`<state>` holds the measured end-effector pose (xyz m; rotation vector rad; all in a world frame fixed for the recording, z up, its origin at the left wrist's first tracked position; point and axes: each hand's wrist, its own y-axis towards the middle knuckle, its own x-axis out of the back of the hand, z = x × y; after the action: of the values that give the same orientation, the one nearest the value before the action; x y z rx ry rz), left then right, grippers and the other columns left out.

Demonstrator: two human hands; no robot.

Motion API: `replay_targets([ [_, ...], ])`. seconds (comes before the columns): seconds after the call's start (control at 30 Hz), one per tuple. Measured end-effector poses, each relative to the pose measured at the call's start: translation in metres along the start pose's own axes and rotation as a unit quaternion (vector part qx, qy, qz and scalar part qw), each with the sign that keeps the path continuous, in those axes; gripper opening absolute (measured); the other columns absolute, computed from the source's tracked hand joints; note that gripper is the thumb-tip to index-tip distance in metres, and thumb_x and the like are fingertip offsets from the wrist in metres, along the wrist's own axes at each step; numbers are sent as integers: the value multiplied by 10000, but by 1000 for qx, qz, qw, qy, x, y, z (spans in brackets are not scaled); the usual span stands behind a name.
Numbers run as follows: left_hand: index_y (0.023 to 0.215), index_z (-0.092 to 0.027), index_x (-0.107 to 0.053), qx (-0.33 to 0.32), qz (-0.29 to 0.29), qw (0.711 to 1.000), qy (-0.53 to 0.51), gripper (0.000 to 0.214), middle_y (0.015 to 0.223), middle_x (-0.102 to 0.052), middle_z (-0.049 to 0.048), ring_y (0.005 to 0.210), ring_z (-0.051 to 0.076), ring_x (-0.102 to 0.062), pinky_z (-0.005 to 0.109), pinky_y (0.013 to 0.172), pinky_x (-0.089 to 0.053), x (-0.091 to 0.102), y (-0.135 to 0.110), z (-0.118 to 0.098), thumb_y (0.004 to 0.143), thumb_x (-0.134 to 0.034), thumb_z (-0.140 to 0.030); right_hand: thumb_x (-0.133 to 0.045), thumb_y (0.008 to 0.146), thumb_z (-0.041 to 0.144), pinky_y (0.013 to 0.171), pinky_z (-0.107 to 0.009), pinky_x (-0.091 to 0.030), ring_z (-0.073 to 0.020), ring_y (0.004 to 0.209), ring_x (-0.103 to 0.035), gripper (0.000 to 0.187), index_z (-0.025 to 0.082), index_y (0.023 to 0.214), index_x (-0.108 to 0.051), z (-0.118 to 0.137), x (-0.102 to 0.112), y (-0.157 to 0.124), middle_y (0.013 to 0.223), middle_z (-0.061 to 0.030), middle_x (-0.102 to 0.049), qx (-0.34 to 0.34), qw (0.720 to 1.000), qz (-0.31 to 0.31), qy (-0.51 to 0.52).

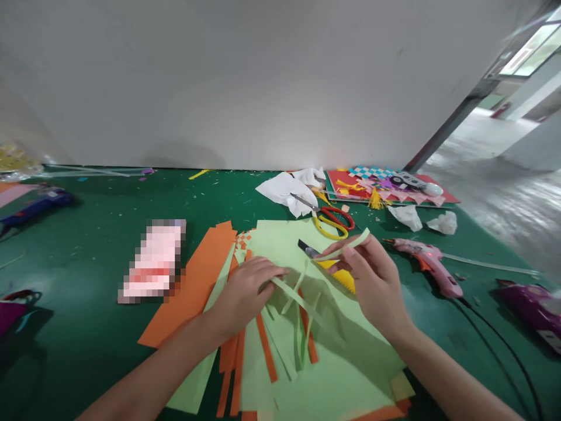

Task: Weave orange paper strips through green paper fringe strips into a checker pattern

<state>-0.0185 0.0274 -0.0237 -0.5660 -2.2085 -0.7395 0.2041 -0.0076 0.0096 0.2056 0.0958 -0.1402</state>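
Note:
My left hand (249, 292) is closed, its fingertips pinching the end of a light green paper strip (291, 293) that slants down to the right. In my right hand (377, 283), another light green paper strip (344, 249) is held between thumb and fingers. Both hands are over a stack of light green paper sheets (342, 374). A yellow-handled cutter knife (339, 276) lies on the stack behind my right fingers, its dark blade toward the back left. Loose orange strips (266, 348) and more green strips lie below my hands. Orange paper (197, 280) sticks out at the left.
Red-and-yellow scissors (335, 222) lie behind the stack beside crumpled white paper (287, 192). A pink glue gun (427, 263) with a cord is at right, near a purple tool (528, 310). A red board (438, 187) carries paper decorations. A blurred-out pink item (155, 257) lies left.

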Motion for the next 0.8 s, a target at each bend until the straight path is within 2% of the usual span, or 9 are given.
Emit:
replay_targets([
  [0.1, 1055, -198, -659, 15, 16, 1000, -2, 276, 995, -718, 30, 975, 190, -611, 326, 900, -453, 2, 0, -5, 899, -445, -119, -560, 918, 303, 643, -272, -577, -169, 835, -669, 106, 211, 888, -603, 2, 2, 3, 908, -29, -663, 8, 1000, -17, -10],
  [0.23, 1130, -220, -639, 85, 25, 995, -35, 323, 1074, -703, 27, 993, 185, -623, 296, 853, -472, 9, 0, -16, 949, -373, -202, -561, 912, 291, 646, -286, -583, -166, 804, -670, 81, 219, 889, -589, 5, 8, 9, 892, -25, -665, 74, 994, -66, -42],
  [0.3, 1128, -240, -638, 121, 21, 990, -74, 325, 1068, -703, 11, 920, 166, -648, 260, 787, -488, 12, 0, -21, 960, -361, -238, -557, 910, 292, 638, -283, -577, -160, 765, -668, 82, 215, 896, -580, 2, 9, 11, 866, -24, -664, 66, 993, -50, -79],
  [0.37, 1122, -247, -637, 157, 23, 980, -118, 318, 990, -719, -1, 825, 149, -665, 236, 720, -494, 14, 0, -25, 970, -359, -283, -554, 903, 292, 632, -277, -562, -154, 723, -662, 87, 208, 900, -575, -6, 7, 10, 839, -23, -660, 36, 989, 9, -144],
  [0.47, 1110, -226, -641, 202, 10, 960, -192, 322, 873, -724, -2, 800, 151, -669, 236, 735, -497, 15, 2, -26, 978, -374, -347, -519, 902, 258, 606, -261, -514, -145, 663, -630, 91, 199, 858, -573, -20, 0, 4, 791, -22, -644, 35, 953, 106, -282],
  [0.53, 1082, -201, -652, 227, 0, 938, -261, 335, 879, -722, 15, 827, 157, -668, 252, 782, -504, 13, 4, -25, 979, -379, -367, -504, 883, 202, 620, -279, -498, -155, 667, -616, 63, 197, 889, -567, -27, -5, -1, 817, -38, -648, 88, 920, 162, -347],
  [0.6, 1028, -175, -662, 248, 2, 912, -326, 347, 891, -722, 32, 797, 159, -669, 266, 772, -520, 12, 7, -25, 976, -383, -376, -480, 851, 126, 642, -296, -490, -175, 717, -606, 121, 194, 908, -562, -30, -8, -4, 845, -58, -647, 156, 888, 212, -376],
  [0.73, 975, -155, -647, 277, -14, 893, -353, 328, 833, -719, 37, 737, 153, -658, 265, 735, -521, 11, 9, -26, 963, -421, -393, -450, 778, 20, 737, -321, -489, -202, 877, -576, 235, 191, 873, -581, -29, -10, -6, 897, -74, -638, 246, 836, 313, -377],
  [0.8, 951, -146, -632, 288, -16, 884, -369, 322, 822, -715, 43, 698, 150, -653, 268, 703, -521, 11, 10, -27, 959, -426, -394, -445, 777, 13, 737, -330, -486, -207, 867, -560, 224, 188, 766, -584, -28, -10, -5, 853, -71, -629, 279, 820, 332, -374],
])
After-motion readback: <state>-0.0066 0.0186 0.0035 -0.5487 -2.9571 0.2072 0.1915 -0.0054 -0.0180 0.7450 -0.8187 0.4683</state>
